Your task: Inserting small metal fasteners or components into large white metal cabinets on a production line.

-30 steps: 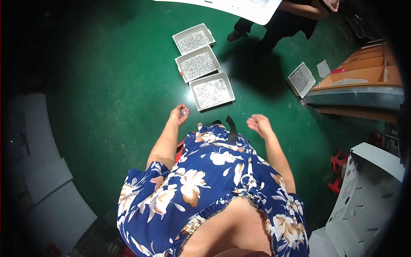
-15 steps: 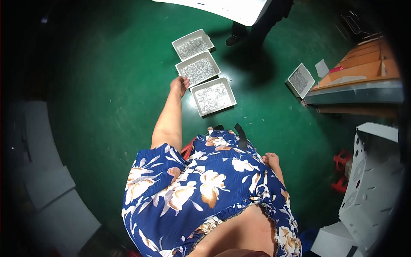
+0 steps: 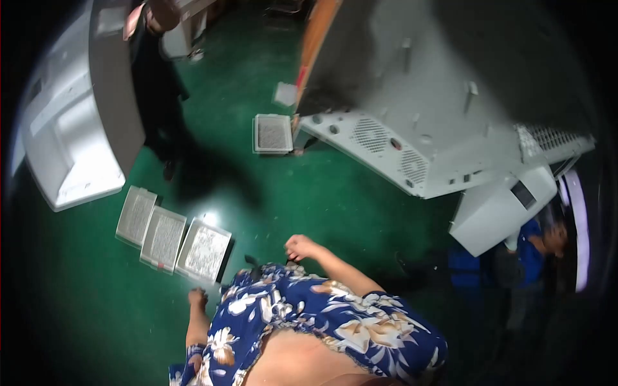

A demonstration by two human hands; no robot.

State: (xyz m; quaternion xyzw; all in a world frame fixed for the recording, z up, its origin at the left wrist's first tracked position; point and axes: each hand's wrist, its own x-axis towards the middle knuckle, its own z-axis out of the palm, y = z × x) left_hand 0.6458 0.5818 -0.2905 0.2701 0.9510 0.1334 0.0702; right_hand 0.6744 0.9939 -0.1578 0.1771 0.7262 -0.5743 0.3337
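My right hand (image 3: 301, 247) is raised in front of my body with its fingers curled in. Nothing shows sticking out of it, and whether something small is inside I cannot make out. Down on the left, my left hand (image 3: 197, 297) hangs near the row of bins, apart from them; its fingers are dark and blurred. Nearest to it are a light grey bin (image 3: 226, 239) with shiny clear small pieces and a middle bin (image 3: 183, 226) of greyish small pieces. A third such bin (image 3: 152, 201) stands beyond them on the green floor.
Another filled bin (image 3: 273, 152) stands farther ahead, by an orange-edged bench (image 3: 315, 38). A large grey perforated panel (image 3: 412, 174) and a white box-like part (image 3: 479, 222) reach in from the right. One person in dark clothes (image 3: 158, 83) stands far left near a white machine cover (image 3: 96, 154); another in blue (image 3: 531, 248) is at right.
My view has swung to the right, so the bins now sit lower left. My left hand has come away from the middle bin's edge. My right hand has risen in front of me.
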